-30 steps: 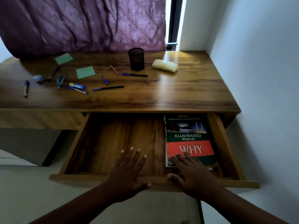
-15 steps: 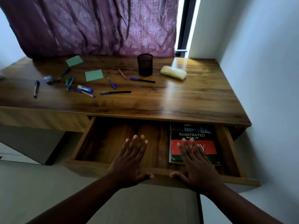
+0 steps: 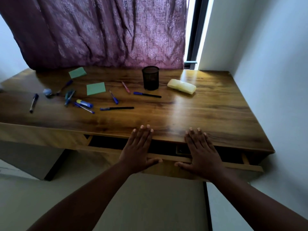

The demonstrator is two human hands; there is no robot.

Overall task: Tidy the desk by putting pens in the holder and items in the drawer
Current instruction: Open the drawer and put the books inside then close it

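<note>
Fingers [image 3: 146, 130] of the left hand [image 3: 139, 150] lie flat and spread, gripping nothing, their tips over the front edge of the worktop [image 3: 208, 110] while the palm and thumb press on the front panel of the drawer [image 3: 168, 158]; the right hand [image 3: 200, 151] rests the same way just beside it, open, with fingers straight and thumb hooked over the panel. Between and beyond the hands the drawer shows only a narrow dark gap under the worktop, and a small corner of something inside it appears between the hands, too dim to tell what it is. Well ahead of the left fingers stands a black mesh holder [image 3: 150, 78], upright; no pen shows above its rim. To the holder's right, ahead of the right fingers, lies a pale yellow case [image 3: 181, 86]. Pens are scattered flat on the wood ahead and left of the fingers: a black pen with a blue cap [image 3: 116, 108] nearest, another like it [image 3: 147, 94] just in front of the holder, a pink pen [image 3: 125, 87] and a short blue pen [image 3: 114, 97] between them, and a loose cluster of blue pens [image 3: 83, 105] farther left. Two green sticky-note pads [image 3: 95, 88] sit beyond those, and a lone dark marker [image 3: 33, 103] lies far to the left. A purple curtain [image 3: 100, 30] hangs behind the worktop, a white wall [image 3: 275, 64] stands on the right, and a pale floor [image 3: 150, 205] spreads below the forearms.
</note>
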